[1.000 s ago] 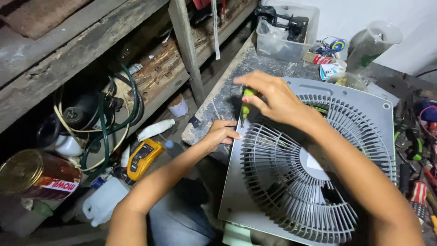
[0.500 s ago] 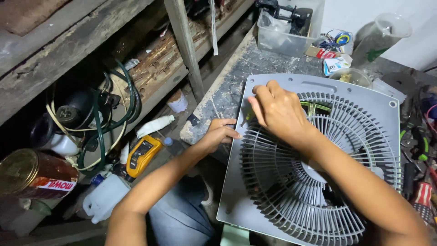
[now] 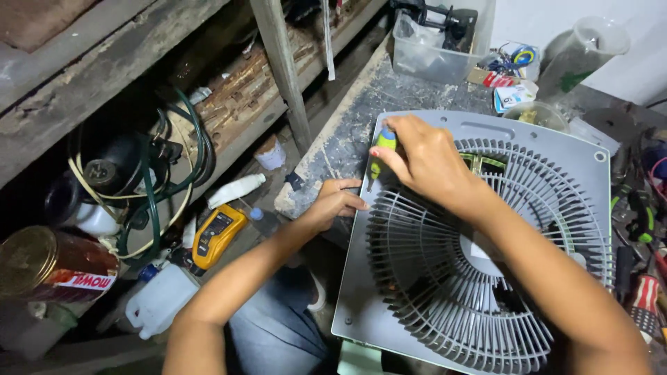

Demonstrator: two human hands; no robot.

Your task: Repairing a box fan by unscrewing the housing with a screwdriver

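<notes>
Workbench [image 3: 347,139] of worn grey stone carries a square grey plastic box fan [image 3: 479,257], grille up. Left hand [image 3: 335,203] presses curled fingers at its nine o'clock edge, apparently steadying it, while right hand [image 3: 427,161] grips a green-and-yellow-handled screwdriver [image 3: 381,149] upright near the eleven o'clock corner.

The fan [image 3: 479,250] is pale grey all over, its round grille a pattern of thin curved ribs fanning out from a white hub. The screwdriver [image 3: 381,147] has a yellow-green handle with a blue cap. The meter [image 3: 217,235] is yellow-orange with a dark grey face. The jug [image 3: 161,300] is white with a blue cap, and the bottle [image 3: 236,189] beside it is white too. The tin [image 3: 52,264] is dark red with a gold lid and a white band. The coiled cable [image 3: 149,201] is dark green and cream. The worktop [image 3: 368,118] is speckled grey. The tub [image 3: 434,52] is clear.
</notes>
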